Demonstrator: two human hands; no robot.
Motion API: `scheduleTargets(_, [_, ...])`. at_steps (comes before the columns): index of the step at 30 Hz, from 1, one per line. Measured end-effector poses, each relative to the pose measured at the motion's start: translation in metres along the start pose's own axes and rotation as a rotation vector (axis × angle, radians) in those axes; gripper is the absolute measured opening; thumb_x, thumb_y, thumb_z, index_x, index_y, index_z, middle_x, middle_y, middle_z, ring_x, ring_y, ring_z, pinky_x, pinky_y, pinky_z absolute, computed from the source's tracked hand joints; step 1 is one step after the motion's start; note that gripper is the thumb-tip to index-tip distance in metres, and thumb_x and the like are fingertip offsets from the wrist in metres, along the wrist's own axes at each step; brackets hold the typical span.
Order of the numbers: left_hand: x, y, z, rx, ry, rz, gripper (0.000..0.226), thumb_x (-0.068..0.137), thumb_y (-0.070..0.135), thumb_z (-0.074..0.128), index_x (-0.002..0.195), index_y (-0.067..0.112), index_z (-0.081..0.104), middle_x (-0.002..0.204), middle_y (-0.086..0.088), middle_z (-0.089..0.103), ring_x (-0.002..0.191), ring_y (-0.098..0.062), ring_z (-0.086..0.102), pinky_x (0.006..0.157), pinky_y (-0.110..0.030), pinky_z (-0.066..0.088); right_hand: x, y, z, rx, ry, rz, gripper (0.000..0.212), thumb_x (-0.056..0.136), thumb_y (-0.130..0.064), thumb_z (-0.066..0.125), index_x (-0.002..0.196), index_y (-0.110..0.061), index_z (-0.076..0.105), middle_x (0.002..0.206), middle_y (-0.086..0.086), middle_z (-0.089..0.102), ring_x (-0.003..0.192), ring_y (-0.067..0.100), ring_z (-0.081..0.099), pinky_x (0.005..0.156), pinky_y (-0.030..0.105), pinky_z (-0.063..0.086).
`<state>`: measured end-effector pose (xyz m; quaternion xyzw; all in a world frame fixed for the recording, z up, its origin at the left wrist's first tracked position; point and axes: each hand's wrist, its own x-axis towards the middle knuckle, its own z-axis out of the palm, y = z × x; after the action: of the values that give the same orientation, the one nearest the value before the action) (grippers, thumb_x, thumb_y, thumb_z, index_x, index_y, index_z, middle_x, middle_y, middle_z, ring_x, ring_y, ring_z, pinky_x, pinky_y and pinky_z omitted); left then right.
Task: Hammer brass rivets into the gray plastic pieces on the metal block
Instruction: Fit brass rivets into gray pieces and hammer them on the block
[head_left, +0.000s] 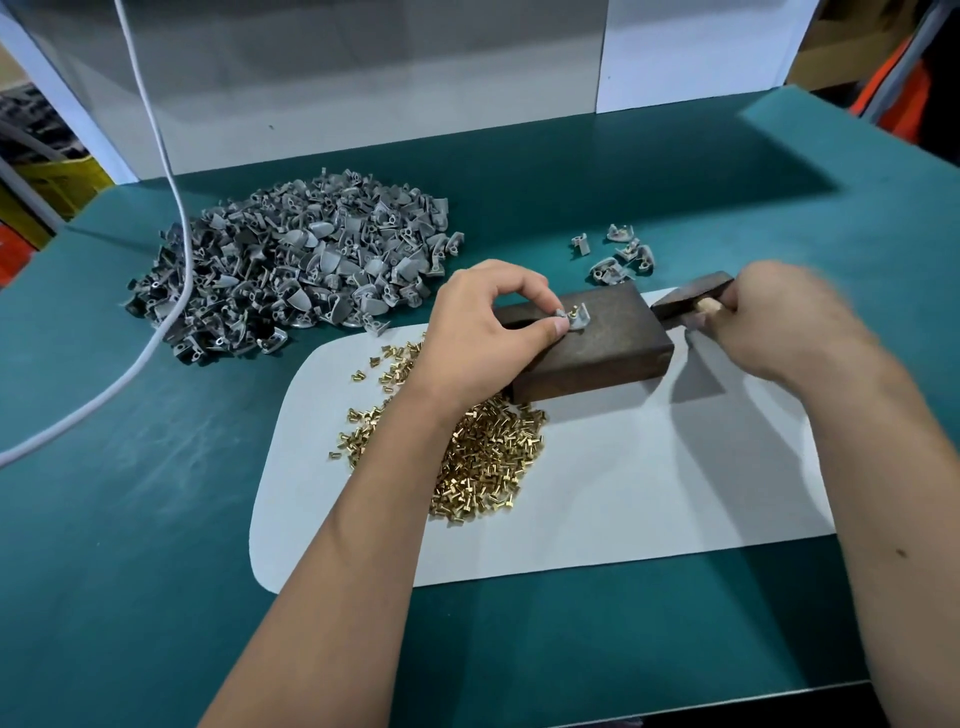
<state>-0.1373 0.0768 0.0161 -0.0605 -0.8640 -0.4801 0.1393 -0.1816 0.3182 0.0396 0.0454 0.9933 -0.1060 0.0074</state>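
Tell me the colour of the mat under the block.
White mat, on a teal table; head view.

Two bare forearms come into the picture from the near edge, one on the left and one on the right. No sleeve covers them up to the frame border. The left hand (488, 317) wears no glove, ring or watch. The right hand (795, 322) is blurred, also without a glove. A small dark mark shows on the right forearm.
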Motion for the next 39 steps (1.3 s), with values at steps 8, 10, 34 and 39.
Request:
scheduleTargets(8, [0.000,0.002,0.002,-0.074,0.013,-0.056,0.009,0.077,0.014,0.088,0.076,0.014,0.078,0.094,0.004,0.076,0.099,-0.011,0.069,0.098,-0.038,0.053,-0.014,-0.014,-0.034,0.530,0.132,-0.220,0.040,0.099,-0.035,0.059,0.077,-0.001,0.064,0.068,0.017,0.064,0.059,0.032,0.047,0.056,0.046,0.045])
scheduleTargets(10, [0.000,0.001,0.002,-0.088,0.010,-0.075,0.010,0.076,0.014,0.088,0.075,0.015,0.078,0.091,0.005,0.076,0.096,-0.011,0.071,0.096,-0.037,0.055,-0.026,-0.025,-0.044,0.561,0.130,-0.325,0.040,0.098,-0.039,0.058,0.074,-0.009,0.070,0.062,0.007,0.067,0.054,0.027,0.052,0.054,0.043,0.049])
scheduleTargets(34, [-0.003,0.011,0.000,-0.162,0.003,-0.186,0.009,0.078,0.007,0.087,0.077,0.010,0.079,0.094,-0.011,0.077,0.094,-0.026,0.073,0.090,-0.041,0.058,-0.044,-0.055,-0.017,0.253,0.139,-0.410,0.037,0.104,-0.038,0.049,0.074,-0.017,0.045,0.081,0.012,0.059,0.079,0.039,0.055,0.066,0.037,0.040])
scheduleTargets(39, [-0.003,0.011,0.000,-0.151,-0.008,-0.203,0.009,0.077,0.011,0.089,0.077,0.013,0.079,0.095,-0.009,0.078,0.096,-0.025,0.073,0.091,-0.040,0.059,-0.040,-0.052,-0.034,0.304,0.268,-0.373,0.038,0.099,-0.046,0.050,0.073,-0.019,0.045,0.072,0.005,0.056,0.068,0.036,0.052,0.061,0.035,0.043])
